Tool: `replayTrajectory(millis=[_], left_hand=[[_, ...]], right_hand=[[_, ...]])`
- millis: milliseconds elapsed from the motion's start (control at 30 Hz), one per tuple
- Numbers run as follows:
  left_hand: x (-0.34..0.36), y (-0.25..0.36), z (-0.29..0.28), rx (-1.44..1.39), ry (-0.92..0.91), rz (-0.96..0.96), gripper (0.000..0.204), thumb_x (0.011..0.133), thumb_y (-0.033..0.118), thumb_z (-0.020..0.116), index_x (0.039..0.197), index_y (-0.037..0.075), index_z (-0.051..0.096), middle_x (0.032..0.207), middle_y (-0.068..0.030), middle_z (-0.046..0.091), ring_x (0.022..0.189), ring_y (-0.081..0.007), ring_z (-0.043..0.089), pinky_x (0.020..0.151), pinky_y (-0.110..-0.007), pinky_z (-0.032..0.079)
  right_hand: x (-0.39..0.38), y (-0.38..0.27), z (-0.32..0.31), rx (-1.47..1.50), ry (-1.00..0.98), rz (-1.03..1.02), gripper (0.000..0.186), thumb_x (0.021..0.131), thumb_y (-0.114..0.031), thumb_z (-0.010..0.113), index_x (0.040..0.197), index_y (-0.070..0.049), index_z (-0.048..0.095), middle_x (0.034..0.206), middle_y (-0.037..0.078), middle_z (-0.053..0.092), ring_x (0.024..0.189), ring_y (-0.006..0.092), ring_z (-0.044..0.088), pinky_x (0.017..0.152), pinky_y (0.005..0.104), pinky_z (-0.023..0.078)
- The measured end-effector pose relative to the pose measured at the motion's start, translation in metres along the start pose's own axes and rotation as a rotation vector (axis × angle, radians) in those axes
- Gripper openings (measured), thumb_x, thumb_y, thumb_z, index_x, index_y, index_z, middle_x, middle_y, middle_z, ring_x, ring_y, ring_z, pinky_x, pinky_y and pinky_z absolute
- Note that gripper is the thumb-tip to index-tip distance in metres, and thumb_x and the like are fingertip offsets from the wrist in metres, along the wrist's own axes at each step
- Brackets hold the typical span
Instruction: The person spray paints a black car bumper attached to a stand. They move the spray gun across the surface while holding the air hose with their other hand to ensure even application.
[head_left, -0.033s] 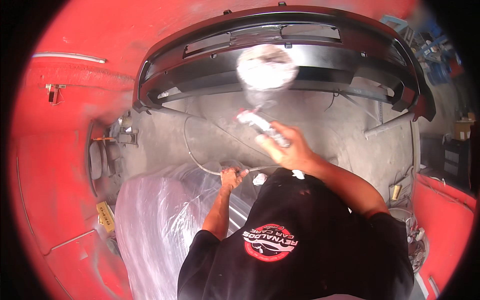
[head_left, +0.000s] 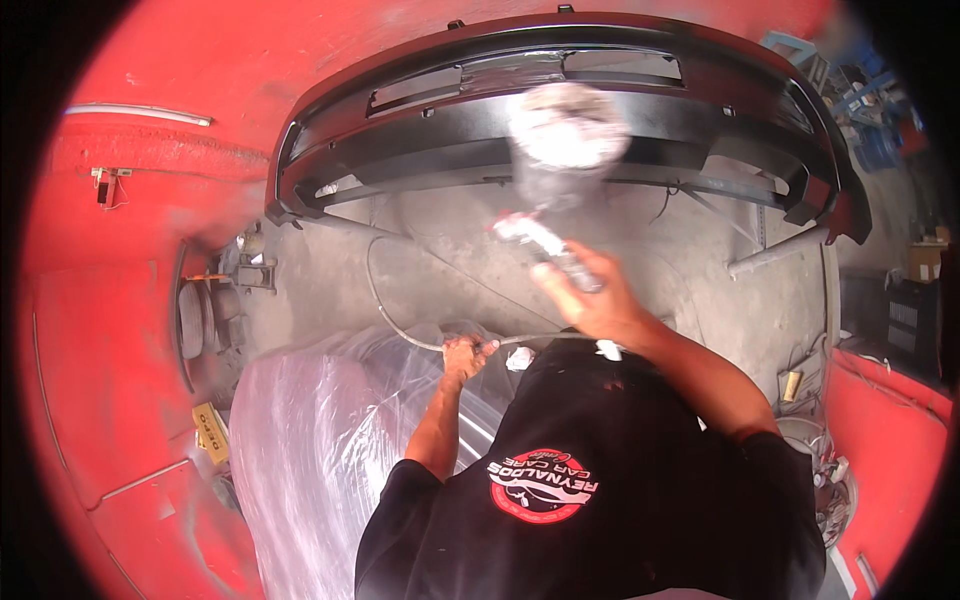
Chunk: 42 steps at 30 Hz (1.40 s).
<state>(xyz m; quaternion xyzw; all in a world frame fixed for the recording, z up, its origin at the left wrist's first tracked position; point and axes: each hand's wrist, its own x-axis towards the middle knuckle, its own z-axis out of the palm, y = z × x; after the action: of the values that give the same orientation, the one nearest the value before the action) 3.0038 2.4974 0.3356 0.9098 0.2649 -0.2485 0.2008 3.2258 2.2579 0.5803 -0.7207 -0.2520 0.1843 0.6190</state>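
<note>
My right hand is wrapped round the handle of a spray gun, which is slightly blurred. A pale, paint-smeared cup sits on top of the gun. Just beyond it a black car bumper spans the far side, propped on a stand; the cup hides part of its middle. Lower and to the left, my left hand is closed round a thin grey air hose. The hose loops up on the left of that hand and runs rightward past it toward my right side.
Clear plastic sheeting covers a large form at lower left. Metal stand tubes jut out under the bumper. Red walls rise on the left. A yellow box lies by the sheeting, and blue items stand at far right.
My right hand has carried the spray gun and its cup a little to the right along the bumper. The left hand stays in place on the hose.
</note>
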Motion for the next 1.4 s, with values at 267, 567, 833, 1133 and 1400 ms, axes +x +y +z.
replayTrajectory(millis=[267,567,833,1133,1400], left_hand=[[0.012,0.052,0.005,-0.074,-0.141,0.108,0.061,0.081,0.070,0.057,0.106,0.016,0.072,0.101,-0.0102,0.071,0.109,-0.0296,0.061,0.101,-0.044,0.035],[0.028,0.079,-0.001,-0.164,-0.150,0.183,0.055,0.081,0.064,0.063,0.102,0.014,0.073,0.091,-0.0093,0.072,0.107,-0.0298,0.061,0.099,-0.043,0.035],[0.011,0.066,0.021,-0.162,0.018,0.145,0.059,0.080,0.064,0.063,0.103,0.011,0.073,0.092,-0.0126,0.071,0.105,-0.0314,0.061,0.099,-0.044,0.036],[-0.044,0.014,0.052,-0.308,-0.037,-0.084,0.059,0.081,0.068,0.058,0.102,0.015,0.074,0.089,-0.0113,0.071,0.108,-0.0301,0.061,0.101,-0.043,0.035],[-0.030,0.020,0.061,-0.194,0.125,0.011,0.060,0.079,0.068,0.061,0.096,0.011,0.074,0.089,-0.0139,0.072,0.094,-0.0325,0.067,0.089,-0.043,0.048]], right_hand=[[-0.101,0.013,-0.139,-0.027,0.805,0.523,0.036,0.095,-0.041,0.060,0.089,-0.006,0.060,0.061,0.000,0.054,0.042,0.0071,0.045,0.037,0.0248,0.035],[-0.108,-0.009,-0.190,0.046,1.230,0.385,0.050,0.093,-0.054,0.056,0.098,-0.005,0.056,0.076,0.006,0.059,0.045,0.0104,0.048,0.035,0.0238,0.039],[-0.009,-0.041,-0.094,0.064,0.546,0.524,0.057,0.091,-0.064,0.051,0.096,-0.008,0.058,0.076,0.006,0.060,0.043,0.0088,0.047,0.037,0.0235,0.037],[0.107,-0.086,0.034,0.131,-0.182,0.323,0.060,0.092,-0.062,0.051,0.100,-0.002,0.058,0.073,0.004,0.056,0.047,0.0093,0.050,0.038,0.0262,0.043],[0.072,-0.085,-0.030,0.183,-0.253,0.262,0.052,0.098,-0.049,0.050,0.142,-0.022,0.049,0.068,0.002,0.055,0.054,0.0090,0.050,0.048,0.0278,0.047]])
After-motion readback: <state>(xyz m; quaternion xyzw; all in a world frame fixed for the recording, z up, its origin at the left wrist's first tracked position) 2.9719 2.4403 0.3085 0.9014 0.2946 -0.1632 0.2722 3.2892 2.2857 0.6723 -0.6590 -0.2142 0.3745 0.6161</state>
